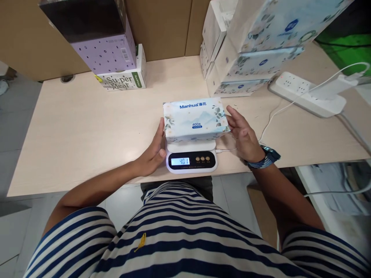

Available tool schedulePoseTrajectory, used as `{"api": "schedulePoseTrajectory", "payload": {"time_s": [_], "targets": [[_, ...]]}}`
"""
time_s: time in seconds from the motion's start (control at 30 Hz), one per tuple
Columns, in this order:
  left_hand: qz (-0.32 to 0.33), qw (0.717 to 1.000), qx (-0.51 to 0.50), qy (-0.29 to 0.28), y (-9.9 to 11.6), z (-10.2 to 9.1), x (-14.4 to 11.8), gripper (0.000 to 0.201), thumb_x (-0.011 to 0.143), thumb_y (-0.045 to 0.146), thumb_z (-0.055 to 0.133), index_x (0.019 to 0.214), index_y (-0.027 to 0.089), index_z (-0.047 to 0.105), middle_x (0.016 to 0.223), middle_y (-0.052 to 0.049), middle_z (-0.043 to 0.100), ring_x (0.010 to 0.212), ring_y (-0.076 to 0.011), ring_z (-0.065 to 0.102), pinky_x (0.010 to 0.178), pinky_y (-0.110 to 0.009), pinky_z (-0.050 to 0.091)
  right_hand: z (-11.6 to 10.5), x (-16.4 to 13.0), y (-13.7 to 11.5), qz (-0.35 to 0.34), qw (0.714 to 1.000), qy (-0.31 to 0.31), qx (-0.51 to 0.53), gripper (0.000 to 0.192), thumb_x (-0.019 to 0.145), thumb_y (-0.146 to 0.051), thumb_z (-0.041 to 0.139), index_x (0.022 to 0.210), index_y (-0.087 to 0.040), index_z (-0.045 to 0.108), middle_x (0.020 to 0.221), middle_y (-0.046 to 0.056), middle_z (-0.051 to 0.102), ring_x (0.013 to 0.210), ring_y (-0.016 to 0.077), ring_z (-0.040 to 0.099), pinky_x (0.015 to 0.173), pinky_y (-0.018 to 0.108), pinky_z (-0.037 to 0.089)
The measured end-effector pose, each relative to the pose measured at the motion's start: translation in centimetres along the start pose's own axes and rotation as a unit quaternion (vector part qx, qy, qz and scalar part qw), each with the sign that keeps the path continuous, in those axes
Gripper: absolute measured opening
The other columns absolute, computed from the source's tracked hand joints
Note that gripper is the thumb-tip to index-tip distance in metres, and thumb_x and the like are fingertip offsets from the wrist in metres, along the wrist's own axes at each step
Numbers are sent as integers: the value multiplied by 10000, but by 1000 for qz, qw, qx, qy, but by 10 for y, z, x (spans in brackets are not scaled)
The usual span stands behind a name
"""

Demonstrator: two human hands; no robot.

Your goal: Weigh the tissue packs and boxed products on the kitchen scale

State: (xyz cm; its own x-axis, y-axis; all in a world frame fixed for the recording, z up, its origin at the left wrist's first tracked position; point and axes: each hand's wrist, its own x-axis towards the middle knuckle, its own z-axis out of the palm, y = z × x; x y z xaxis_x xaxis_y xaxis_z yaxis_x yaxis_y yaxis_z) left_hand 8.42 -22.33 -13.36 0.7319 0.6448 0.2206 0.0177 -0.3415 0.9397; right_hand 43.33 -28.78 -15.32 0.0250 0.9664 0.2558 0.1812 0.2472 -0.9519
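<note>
A white and pale-blue tissue pack, printed "Manhua", rests on the platform of a small white digital scale. The lit display appears to read 4.01. My left hand is at the pack's left side with its fingers stretched out and its thumb near the scale's edge. On the other side, my right hand has its fingers apart, with the fingertips beside the pack's right end. Whether either hand touches the pack I cannot tell. A watch is on my right wrist.
Several similar tissue packs are stacked at the back right. A white power strip lies right of them, with a white cable crossing the table. Stacked boxes stand at the back left, against brown cardboard.
</note>
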Motion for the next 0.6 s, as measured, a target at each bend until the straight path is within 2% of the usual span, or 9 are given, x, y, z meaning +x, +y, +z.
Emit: {"api": "schedulePoseTrajectory", "payload": {"time_s": [0.07, 0.13, 0.2, 0.27, 0.33, 0.4, 0.53, 0.6], "targets": [[11, 1000, -1, -26, -1, -2, 0, 999, 1032, 880, 349, 1801, 445, -118, 1937, 59, -86, 1813, -335, -38, 1481, -624, 53, 0, 0, 0, 7, 1000, 7, -10, 919, 956, -921, 501, 1720, -414, 444, 1668, 48, 642, 1548, 341, 619, 1313, 605, 513], [11, 1000, -3, -28, -3, -3, 0, 997, 1034, 876, 346, 1793, 454, -144, 1935, 65, -101, 1812, -339, -52, 1479, -636, 38, 1, 1, -1, 12, 1000, 15, -19, 942, 943, -943, 485, 1711, -399, 460, 1648, 65, 656, 1547, 354, 617, 1293, 616, 527], [9, 1000, -14, -22, -6, -3, 0, 1022, 1015, 892, 389, 1797, 465, -111, 1939, 54, -67, 1811, -356, -28, 1474, -652, 47, 2, 1, -3, 17, 999, 22, -29, 955, 931, -960, 472, 1705, -401, 464, 1647, 76, 650, 1549, 367, 610, 1271, 621, 542], [6, 1000, -29, -6, -11, -4, -1, 1043, 988, 907, 455, 1803, 484, -39, 1942, 48, -21, 1809, -380, 5, 1467, -675, 67, 3, 0, -7, 17, 998, 46, -44, 952, 924, -967, 472, 1721, -450, 413, 1718, 58, 577, 1583, 377, 572, 1264, 612, 544], [-2, 999, -31, 21, -14, -6, -1, 1063, 957, 927, 499, 1804, 495, 23, 1942, 58, -18, 1806, -397, -7, 1460, -691, 83, 4, 0, -14, 6, 993, 97, -66, 958, 913, -975, 477, 1742, -524, 316, 1811, 15, 449, 1621, 392, 523, 1267, 603, 537], [-8, 999, -11, 49, -16, -7, -1, 1076, 939, 953, 486, 1804, 492, 43, 1940, 79, -48, 1802, -396, -74, 1459, -687, 77, 5, 0, -21, -16, 983, 163, -78, 923, 915, -971, 487, 1730, -591, 284, 1844, -34, 373, 1628, 406, 509, 1266, 605, 533], [-4, 997, 30, 76, -15, -8, 0, 997, 966, 961, 359, 1794, 520, 21, 1933, 121, -88, 1792, -364, -162, 1464, -661, 32, 3, 2, -31, -35, 963, 264, -37, 709, 1005, -845, 518, 1663, -590, 445, 1801, -72, 412, 1658, 404, 465, 1296, 612, 475], [-12, 995, 37, 88, -13, -8, 0, 983, 970, 964, 317, 1793, 519, 15, 1934, 113, -87, 1794, -364, -152, 1463, -664, 21, 1, 4, -31, -23, 956, 293, -11, 703, 1023, -803, 529, 1669, -535, 466, 1816, -49, 383, 1701, 407, 388, 1320, 608, 430]]}}
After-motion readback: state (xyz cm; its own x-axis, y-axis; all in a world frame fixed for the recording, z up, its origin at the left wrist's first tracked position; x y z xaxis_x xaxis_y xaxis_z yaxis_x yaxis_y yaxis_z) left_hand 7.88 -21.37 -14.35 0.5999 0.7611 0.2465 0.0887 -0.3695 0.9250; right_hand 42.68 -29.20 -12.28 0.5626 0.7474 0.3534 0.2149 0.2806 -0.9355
